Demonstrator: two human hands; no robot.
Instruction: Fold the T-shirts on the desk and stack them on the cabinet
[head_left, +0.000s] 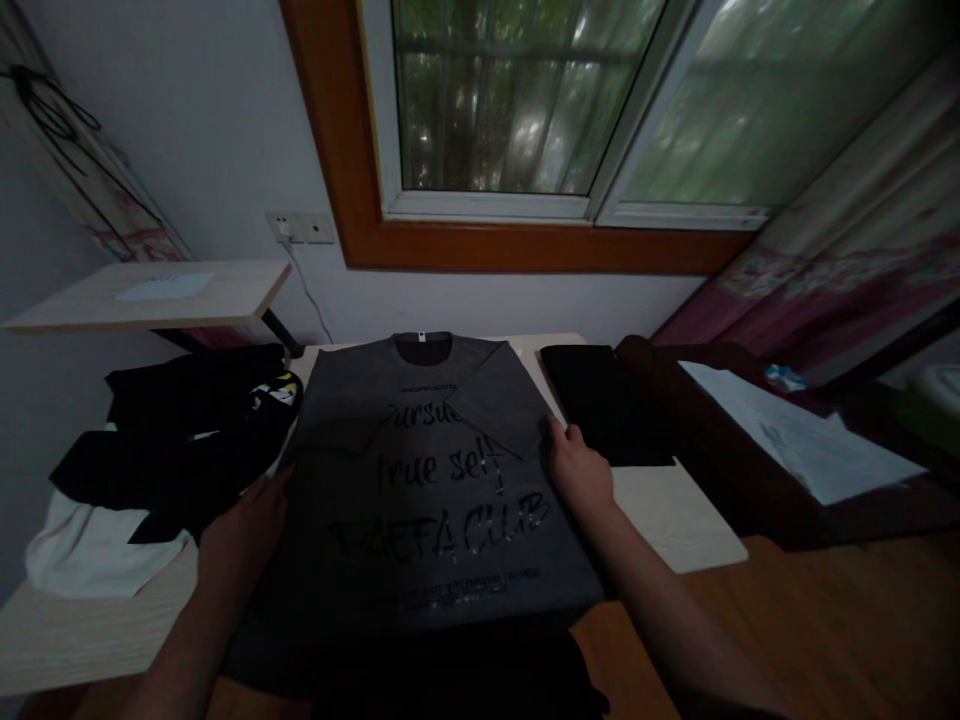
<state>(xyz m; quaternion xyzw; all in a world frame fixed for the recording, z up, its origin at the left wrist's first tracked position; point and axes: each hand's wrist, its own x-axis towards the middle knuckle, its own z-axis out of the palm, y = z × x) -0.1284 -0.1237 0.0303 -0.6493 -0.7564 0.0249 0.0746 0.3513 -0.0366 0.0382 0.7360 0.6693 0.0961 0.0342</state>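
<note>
right hand [581, 468] pinches gray t-shirt [427, 490] edge, folded black cloth [611, 405] just beyond; left hand [244, 535] at opposite edge, grip unclear.

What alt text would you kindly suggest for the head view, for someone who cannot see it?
A dark grey printed T-shirt lies on a pale table, the person's left hand at one side edge, right hand gripping the other. Rumpled black and white clothes lie to its left, a folded black garment to its right.
</note>
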